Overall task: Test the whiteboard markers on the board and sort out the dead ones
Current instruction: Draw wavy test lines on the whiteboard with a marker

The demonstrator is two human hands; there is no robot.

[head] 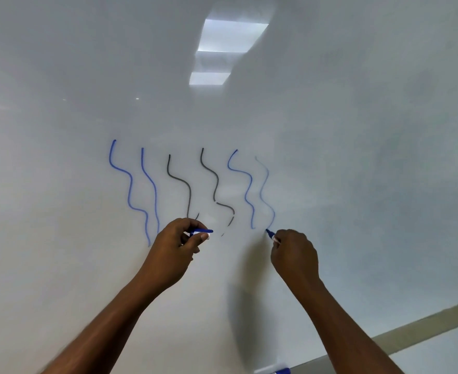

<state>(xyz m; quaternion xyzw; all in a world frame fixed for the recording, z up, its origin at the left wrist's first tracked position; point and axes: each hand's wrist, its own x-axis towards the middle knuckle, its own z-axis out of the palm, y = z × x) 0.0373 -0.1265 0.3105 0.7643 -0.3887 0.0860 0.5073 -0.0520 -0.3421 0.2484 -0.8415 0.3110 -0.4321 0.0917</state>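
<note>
A white whiteboard [330, 130] fills the view, with several wavy test lines on it, some blue and some black. The rightmost line [266, 190] is pale blue and faint. My right hand [293, 255] grips a blue marker [270, 234] whose tip touches the board at the lower end of that faint line. My left hand [174, 247] is raised beside it and pinches a blue marker cap [201, 232] between thumb and fingers, just in front of the board.
Another blue-capped marker [275, 370] lies at the bottom edge of the view by the board's lower edge. A beige strip [424, 322] runs along the lower right below the board. Ceiling lights reflect high on the board.
</note>
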